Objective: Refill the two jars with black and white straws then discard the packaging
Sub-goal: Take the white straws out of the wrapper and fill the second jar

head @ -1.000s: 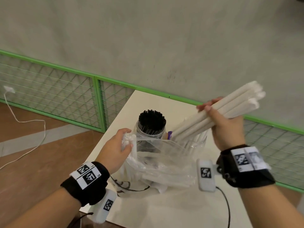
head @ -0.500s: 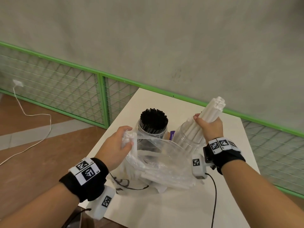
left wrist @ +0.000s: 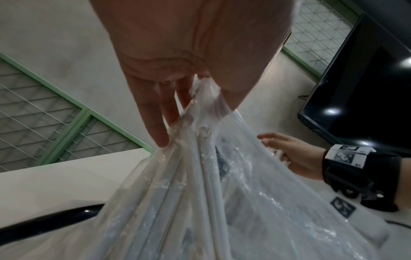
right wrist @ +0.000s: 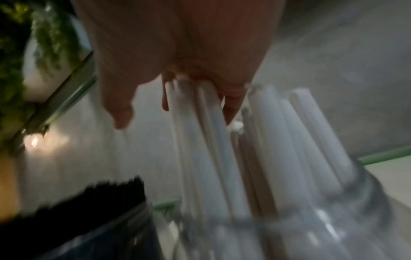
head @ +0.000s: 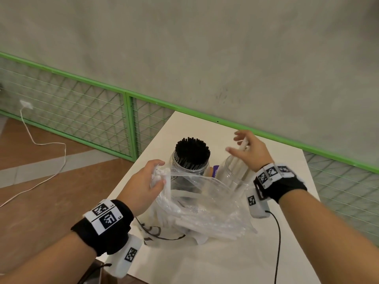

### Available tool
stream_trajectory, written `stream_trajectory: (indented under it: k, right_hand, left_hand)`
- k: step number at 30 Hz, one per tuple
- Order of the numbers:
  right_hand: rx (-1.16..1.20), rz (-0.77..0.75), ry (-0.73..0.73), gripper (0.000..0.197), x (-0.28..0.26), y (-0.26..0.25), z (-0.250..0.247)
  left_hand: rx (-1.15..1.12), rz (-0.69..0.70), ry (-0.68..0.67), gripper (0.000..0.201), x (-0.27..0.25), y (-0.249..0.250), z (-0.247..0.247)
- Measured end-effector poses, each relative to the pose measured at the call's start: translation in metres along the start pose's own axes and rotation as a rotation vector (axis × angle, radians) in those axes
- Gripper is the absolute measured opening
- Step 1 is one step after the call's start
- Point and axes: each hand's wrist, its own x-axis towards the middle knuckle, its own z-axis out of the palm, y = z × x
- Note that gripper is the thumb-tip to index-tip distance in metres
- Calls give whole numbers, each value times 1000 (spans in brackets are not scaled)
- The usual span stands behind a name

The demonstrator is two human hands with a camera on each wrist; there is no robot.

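Note:
Two clear jars stand on the white table (head: pixel 205 263). The left jar (head: pixel 191 171) is packed with black straws (head: pixel 192 150). Several white straws (head: pixel 243 147) lean in the right jar (head: pixel 229 175). My right hand (head: pixel 248 148) hovers over their tops with fingers spread, touching the white straws (right wrist: pixel 266 140) loosely. Nearer me, my left hand (head: pixel 151 179) pinches the bunched mouth of a clear plastic bag (head: pixel 205 206) that holds more white straws. The left wrist view shows those fingers (left wrist: pixel 155 123) gripping the plastic bag (left wrist: pixel 200 193).
A white paper item with dark print (head: pixel 155 232) lies under the plastic bag. A small purple object (head: pixel 215 170) sits between the jars. A black cable (head: pixel 277 242) trails from my right wrist. A green mesh fence (head: pixel 82 111) runs behind the table.
My right hand carried a bundle of white straws down into the right jar and has let go, its fingers now spread. My left hand kept hold of the bag.

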Motion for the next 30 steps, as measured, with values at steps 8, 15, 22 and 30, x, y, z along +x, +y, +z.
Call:
stream_trajectory:
  k: [8, 15, 22, 30]
  right_hand:
    - [-144, -218, 248, 21, -15, 8, 12]
    - [-797, -129, -104, 66, -22, 44, 3]
    - [-454, -246, 138, 48, -34, 12, -5]
    - [-510, -551, -272, 23, -112, -37, 57]
  left_hand:
    - [21, 11, 7, 40, 1, -1, -1]
    - [25, 1, -1, 40, 1, -1, -2]
    - [1, -15, -34, 47, 2, -4, -2]
    - [-17, -42, -73, 60, -2, -8, 1]
